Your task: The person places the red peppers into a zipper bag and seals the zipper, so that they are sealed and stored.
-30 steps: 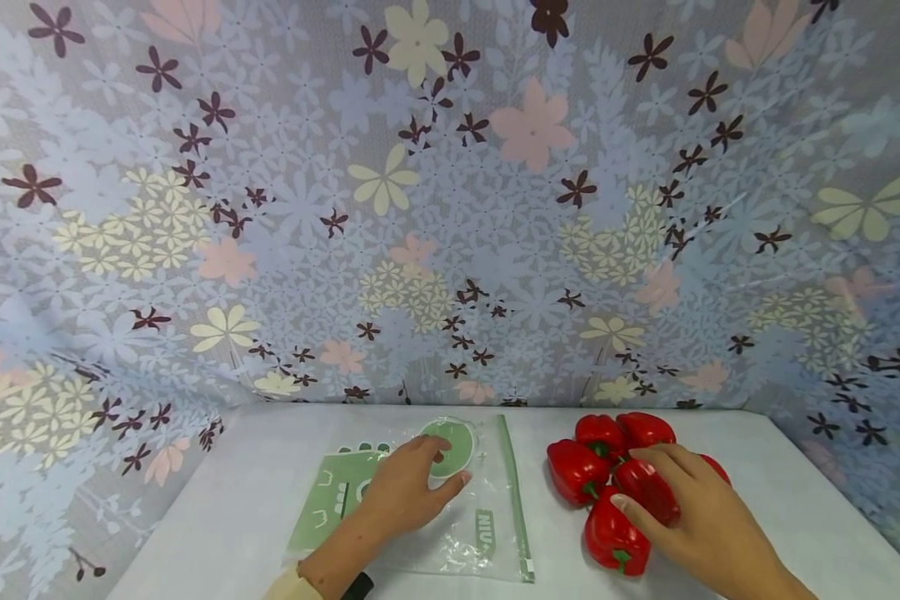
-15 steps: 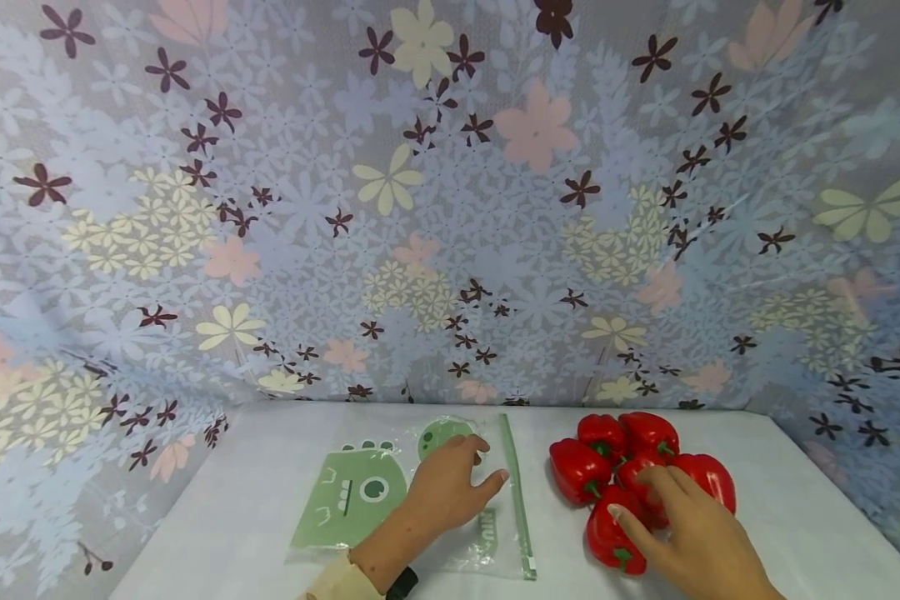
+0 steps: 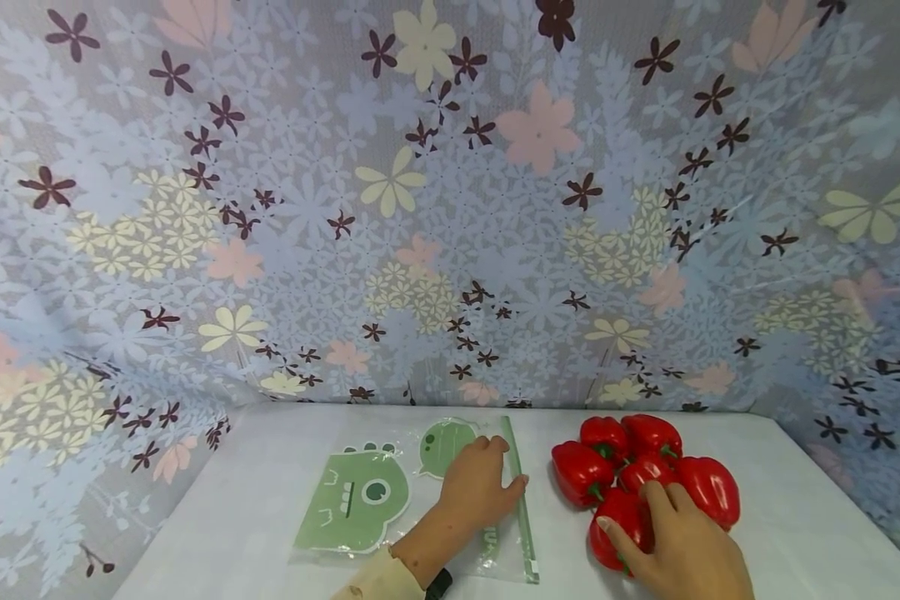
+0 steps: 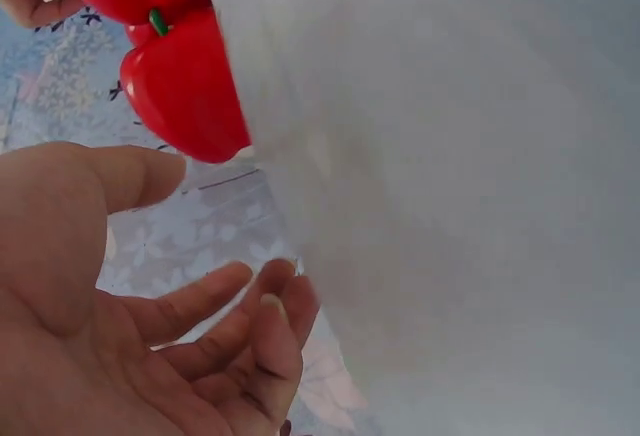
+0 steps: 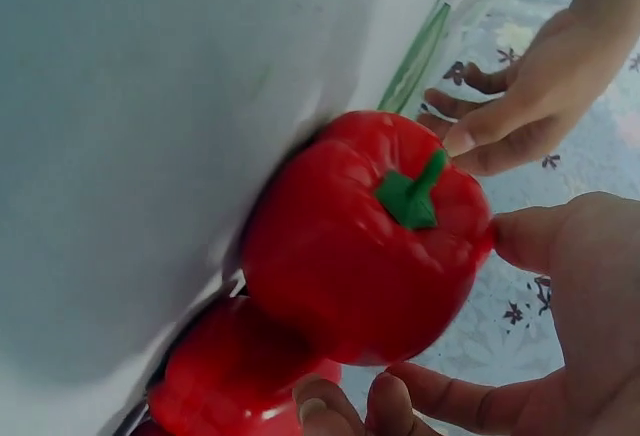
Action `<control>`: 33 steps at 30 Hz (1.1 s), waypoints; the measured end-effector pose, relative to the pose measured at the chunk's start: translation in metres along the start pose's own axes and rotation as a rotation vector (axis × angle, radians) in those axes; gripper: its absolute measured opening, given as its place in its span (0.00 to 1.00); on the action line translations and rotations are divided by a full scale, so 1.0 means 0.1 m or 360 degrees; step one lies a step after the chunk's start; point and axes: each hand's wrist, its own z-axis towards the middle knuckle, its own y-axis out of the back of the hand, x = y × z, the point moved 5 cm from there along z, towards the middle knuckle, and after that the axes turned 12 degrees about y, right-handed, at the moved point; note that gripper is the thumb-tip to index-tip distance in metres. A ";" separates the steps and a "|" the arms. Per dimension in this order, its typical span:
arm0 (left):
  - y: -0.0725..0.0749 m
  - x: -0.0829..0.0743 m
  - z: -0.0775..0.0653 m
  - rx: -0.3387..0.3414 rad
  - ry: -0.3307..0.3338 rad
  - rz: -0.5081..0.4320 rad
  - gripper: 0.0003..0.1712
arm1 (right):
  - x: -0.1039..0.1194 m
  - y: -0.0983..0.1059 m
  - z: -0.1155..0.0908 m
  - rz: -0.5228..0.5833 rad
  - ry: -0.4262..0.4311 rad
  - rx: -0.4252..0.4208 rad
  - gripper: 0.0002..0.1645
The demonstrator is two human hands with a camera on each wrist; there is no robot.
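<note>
A clear plastic bag [image 3: 420, 493] with green dinosaur print lies flat on the white table [image 3: 217, 508], its green zip strip [image 3: 527, 533] along its right edge. Over that edge of the bag is the left hand [image 3: 478, 482], thumb and fingers well apart and loosely bent, with nothing between them; whether a fingertip touches the strip I cannot tell. To the right of the bag sit six red peppers with green stems, bunched close together. The right hand [image 3: 682, 546], also to the right of the bag, holds the front pepper [image 3: 619, 525], its thumb against one side and its bent fingers round the other, spread about as wide as the pepper. The other five peppers [image 3: 710, 490] lie just behind and beside that one, the leftmost nearest the bag. Beyond the bag hangs a flowered cloth [image 3: 420, 275].
</note>
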 end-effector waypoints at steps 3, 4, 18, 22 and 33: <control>-0.05 -0.02 0.01 -0.0024 0.0056 0.0068 0.30 | 0.03 -0.06 0.00 -0.0034 0.0024 0.0013 0.67; -0.06 -0.04 0.03 -0.0031 0.0067 0.0089 0.31 | 0.03 -0.07 0.00 -0.0041 0.0028 0.0017 0.67; -0.23 -0.14 0.08 0.0121 0.0266 0.0166 0.40 | 0.04 -0.18 -0.03 0.0010 0.0016 0.0173 0.71; -0.24 -0.13 0.09 0.0127 0.0261 0.0169 0.38 | 0.06 -0.17 -0.04 0.0033 0.0014 0.0165 0.69; -0.27 -0.06 0.11 0.0170 0.0291 0.0031 0.30 | 0.10 -0.18 -0.06 0.0095 0.0018 0.0182 0.68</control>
